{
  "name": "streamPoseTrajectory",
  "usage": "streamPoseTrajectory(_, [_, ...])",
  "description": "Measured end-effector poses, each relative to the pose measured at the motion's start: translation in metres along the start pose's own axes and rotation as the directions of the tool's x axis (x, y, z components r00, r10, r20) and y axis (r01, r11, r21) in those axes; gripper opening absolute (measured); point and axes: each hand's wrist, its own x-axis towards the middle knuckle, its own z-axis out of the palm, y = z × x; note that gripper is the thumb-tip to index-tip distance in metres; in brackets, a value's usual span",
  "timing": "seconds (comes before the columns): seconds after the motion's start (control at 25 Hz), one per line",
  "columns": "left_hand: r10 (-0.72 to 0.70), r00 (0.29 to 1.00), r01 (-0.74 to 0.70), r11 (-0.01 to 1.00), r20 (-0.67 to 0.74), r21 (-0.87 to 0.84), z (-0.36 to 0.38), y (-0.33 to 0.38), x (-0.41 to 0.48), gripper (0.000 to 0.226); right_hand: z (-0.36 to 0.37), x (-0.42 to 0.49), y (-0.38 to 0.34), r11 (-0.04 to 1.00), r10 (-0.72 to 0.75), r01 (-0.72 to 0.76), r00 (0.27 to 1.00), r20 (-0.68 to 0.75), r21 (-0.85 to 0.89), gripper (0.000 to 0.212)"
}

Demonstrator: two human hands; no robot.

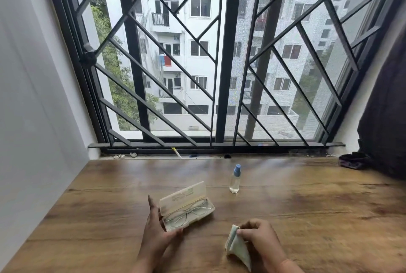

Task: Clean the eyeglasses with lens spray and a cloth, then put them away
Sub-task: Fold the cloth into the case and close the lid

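Note:
A cream glasses case (198,214) lies open on the wooden table (307,217), its lid tilted up at the back. Thin-framed eyeglasses (186,212) lie folded inside it. My left hand (157,226) cups the case's left end, fingers behind it and thumb at its front corner. My right hand (260,239) pinches a folded pale green cloth (238,248) just above the table, right of the case. A clear spray bottle (235,179) with a blue cap stands upright behind the case, untouched.
A barred window with a mesh screen runs along the table's far edge. A white wall closes the left side. A dark curtain (384,118) hangs at the right, with a dark bundle of fabric (351,160) on the table's far right corner.

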Motion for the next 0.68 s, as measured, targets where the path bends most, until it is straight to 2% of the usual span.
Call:
streamPoseTrajectory(0.08, [-0.007,1.000,0.007,1.000,-0.006,0.003,0.000,0.001,-0.001,0.143,0.000,-0.002,-0.008,0.938,0.072,-0.115,0.987,0.141,0.326,0.019])
streamPoseTrajectory(0.16, [-0.010,1.000,0.010,1.000,-0.018,0.008,0.000,0.002,-0.002,0.143,0.001,-0.005,-0.017,0.869,0.071,-0.169,0.973,0.221,0.464,0.018])
streamPoseTrajectory(0.28, [-0.015,1.000,0.016,1.000,-0.022,0.018,0.000,0.005,-0.003,0.142,0.001,-0.011,-0.028,0.833,0.025,-0.162,0.966,0.257,0.529,0.011])
streamPoseTrajectory(0.52, [-0.008,1.000,0.009,0.999,-0.016,0.033,0.000,0.007,-0.004,0.138,0.001,-0.018,-0.037,0.769,0.030,-0.198,0.961,0.275,0.608,0.012])
streamPoseTrajectory(0.68, [-0.018,1.000,0.019,1.000,-0.016,0.022,0.000,0.008,-0.003,0.136,0.001,-0.021,-0.038,0.765,0.034,-0.189,0.966,0.255,0.616,0.007])
